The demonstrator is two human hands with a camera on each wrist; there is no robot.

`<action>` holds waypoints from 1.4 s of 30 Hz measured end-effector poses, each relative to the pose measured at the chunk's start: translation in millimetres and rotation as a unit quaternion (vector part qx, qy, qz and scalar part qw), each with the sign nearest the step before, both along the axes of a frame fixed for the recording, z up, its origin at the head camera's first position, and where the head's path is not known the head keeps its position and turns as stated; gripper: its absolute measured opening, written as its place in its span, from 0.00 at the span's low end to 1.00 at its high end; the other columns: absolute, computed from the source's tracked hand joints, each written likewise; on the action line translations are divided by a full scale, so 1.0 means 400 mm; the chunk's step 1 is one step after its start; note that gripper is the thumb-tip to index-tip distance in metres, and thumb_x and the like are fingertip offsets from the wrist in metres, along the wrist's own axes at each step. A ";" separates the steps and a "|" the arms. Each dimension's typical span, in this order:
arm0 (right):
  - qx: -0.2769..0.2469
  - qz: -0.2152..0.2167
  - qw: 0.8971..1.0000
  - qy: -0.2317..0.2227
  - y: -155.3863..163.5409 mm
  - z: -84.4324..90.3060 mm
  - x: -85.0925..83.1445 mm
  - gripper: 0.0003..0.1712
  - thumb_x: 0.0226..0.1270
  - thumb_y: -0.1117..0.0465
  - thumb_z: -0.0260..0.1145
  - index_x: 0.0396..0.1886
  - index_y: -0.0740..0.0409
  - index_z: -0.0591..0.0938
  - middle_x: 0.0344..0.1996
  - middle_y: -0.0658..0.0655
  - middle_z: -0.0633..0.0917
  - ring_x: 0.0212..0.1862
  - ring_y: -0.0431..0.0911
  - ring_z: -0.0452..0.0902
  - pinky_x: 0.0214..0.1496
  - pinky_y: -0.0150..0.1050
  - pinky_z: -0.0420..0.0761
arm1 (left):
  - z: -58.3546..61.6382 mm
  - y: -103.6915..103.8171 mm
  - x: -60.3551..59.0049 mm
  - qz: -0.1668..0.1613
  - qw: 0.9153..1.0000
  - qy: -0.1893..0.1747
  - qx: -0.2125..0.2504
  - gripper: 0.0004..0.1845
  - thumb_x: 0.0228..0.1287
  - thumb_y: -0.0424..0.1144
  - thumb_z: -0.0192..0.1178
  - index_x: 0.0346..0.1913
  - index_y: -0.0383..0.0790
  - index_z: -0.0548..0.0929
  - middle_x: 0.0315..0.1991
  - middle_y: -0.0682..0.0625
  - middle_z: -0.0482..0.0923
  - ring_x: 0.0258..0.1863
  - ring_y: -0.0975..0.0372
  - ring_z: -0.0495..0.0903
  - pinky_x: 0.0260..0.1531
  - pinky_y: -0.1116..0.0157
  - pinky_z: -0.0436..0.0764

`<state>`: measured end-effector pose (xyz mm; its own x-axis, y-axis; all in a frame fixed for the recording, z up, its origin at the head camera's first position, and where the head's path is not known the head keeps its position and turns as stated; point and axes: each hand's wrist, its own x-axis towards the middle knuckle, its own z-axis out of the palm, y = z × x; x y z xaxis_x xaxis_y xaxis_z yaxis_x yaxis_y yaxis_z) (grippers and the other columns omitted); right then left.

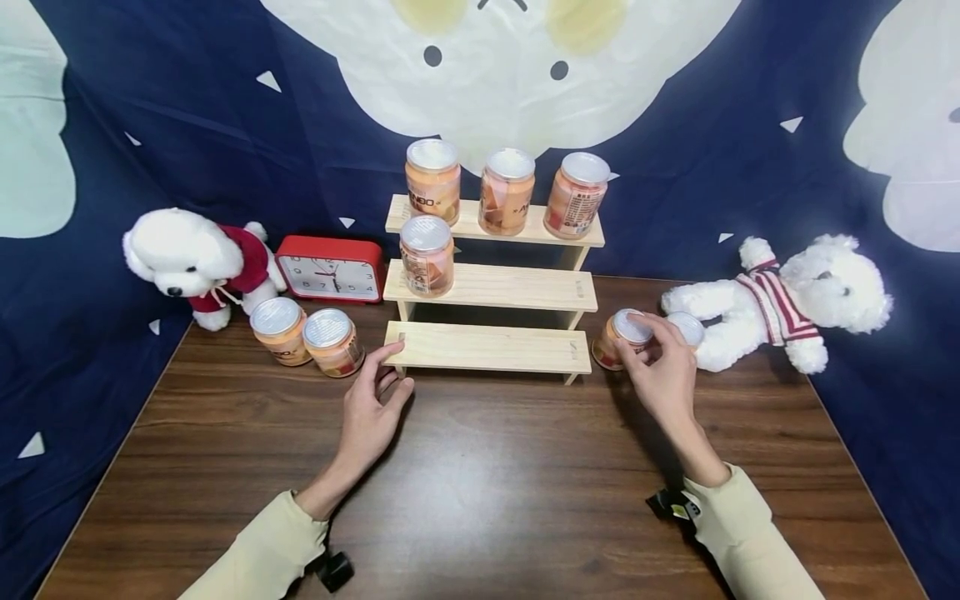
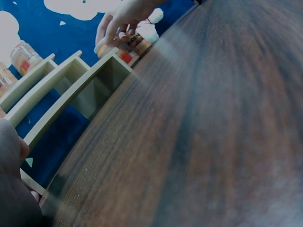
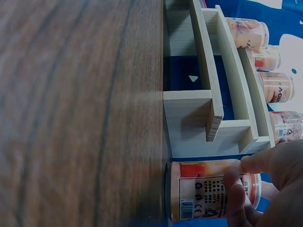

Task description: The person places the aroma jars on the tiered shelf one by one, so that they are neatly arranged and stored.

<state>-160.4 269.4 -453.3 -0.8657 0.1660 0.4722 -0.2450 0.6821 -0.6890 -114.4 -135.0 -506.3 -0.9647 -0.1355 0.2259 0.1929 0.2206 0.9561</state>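
Gripping a jar (image 1: 610, 346) up near its lid, the right hand (image 1: 666, 379) is just off the right end of the stepped shelf (image 1: 487, 347), fingers narrowed around it. That jar's upright, long axis vertical, looks like it's on the counter (image 1: 487, 483), with the shelf's bottom step close by. Left hand (image 1: 371, 417) is way over at the shelf's left end, fingers loose, touching the bottom step. Another jar (image 1: 687, 328) sits farther right of the shelf, partly hidden. Two jars (image 1: 333, 343) stand left of it, four jars (image 1: 507, 193) on its upper steps. All silver-topped, orangey; can't tell label from filling tbh.
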 end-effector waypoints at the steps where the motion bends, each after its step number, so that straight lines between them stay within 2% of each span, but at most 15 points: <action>1: -0.002 0.001 1.000 0.002 0.000 0.000 0.000 0.25 0.64 0.75 0.80 0.62 0.66 0.89 0.63 0.69 0.87 0.31 0.25 0.75 0.33 0.14 0.75 | 0.000 0.000 0.000 0.000 1.000 0.000 0.001 0.31 0.70 0.17 0.67 0.75 0.35 0.79 0.76 0.42 0.77 0.64 0.54 0.80 0.71 0.71 0.81; 16: -0.041 -0.004 0.999 0.011 0.000 -0.008 -0.002 0.24 0.62 0.75 0.82 0.59 0.66 0.91 0.61 0.67 0.88 0.31 0.26 0.76 0.33 0.13 0.76 | -0.002 -0.001 0.001 0.001 1.000 0.005 -0.003 0.31 0.71 0.18 0.67 0.74 0.36 0.80 0.76 0.42 0.78 0.63 0.55 0.81 0.71 0.71 0.81; 24: -0.086 -0.004 0.996 0.024 -0.009 -0.004 -0.002 0.22 0.61 0.76 0.82 0.56 0.69 0.92 0.60 0.67 0.89 0.29 0.27 0.75 0.30 0.13 0.74 | -0.003 -0.001 0.002 0.002 1.000 0.005 -0.006 0.31 0.70 0.18 0.67 0.74 0.36 0.80 0.76 0.42 0.78 0.63 0.55 0.81 0.71 0.70 0.81; 28: -0.125 -0.002 0.991 0.047 -0.025 0.016 0.004 0.23 0.59 0.80 0.81 0.55 0.74 0.90 0.58 0.71 0.88 0.29 0.28 0.74 0.30 0.14 0.74 | 0.000 -0.001 0.002 0.003 1.000 0.005 -0.005 0.31 0.71 0.18 0.67 0.74 0.36 0.80 0.75 0.42 0.78 0.64 0.55 0.81 0.71 0.71 0.81; 35: -0.165 0.005 0.982 0.094 -0.073 0.094 0.045 0.20 0.55 0.82 0.79 0.50 0.81 0.89 0.55 0.75 0.87 0.28 0.32 0.74 0.30 0.15 0.74 | 0.002 -0.002 0.001 -0.001 1.000 0.010 -0.004 0.31 0.70 0.18 0.67 0.74 0.36 0.80 0.76 0.41 0.78 0.65 0.54 0.81 0.71 0.70 0.81; 39: -0.178 0.003 0.978 0.110 -0.076 0.102 0.049 0.20 0.54 0.82 0.80 0.49 0.79 0.90 0.54 0.71 0.88 0.28 0.33 0.73 0.29 0.15 0.73 | -0.004 -0.003 0.000 -0.002 1.000 0.026 -0.005 0.30 0.70 0.20 0.67 0.74 0.36 0.80 0.75 0.39 0.78 0.64 0.55 0.81 0.70 0.72 0.81; 42: -0.177 0.004 0.977 0.119 -0.066 0.091 0.042 0.21 0.53 0.82 0.80 0.49 0.78 0.90 0.54 0.66 0.89 0.27 0.32 0.73 0.28 0.16 0.74 | -0.023 -0.006 -0.006 0.001 0.999 0.041 -0.007 0.30 0.70 0.23 0.68 0.73 0.39 0.81 0.74 0.40 0.79 0.63 0.59 0.81 0.68 0.74 0.82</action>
<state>-143.5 243.2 -416.9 -0.7405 0.3482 0.5748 -0.4316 0.4092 -0.8039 -116.7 -137.4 -515.3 -0.9423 -0.1340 0.3068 0.2706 0.2347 0.9336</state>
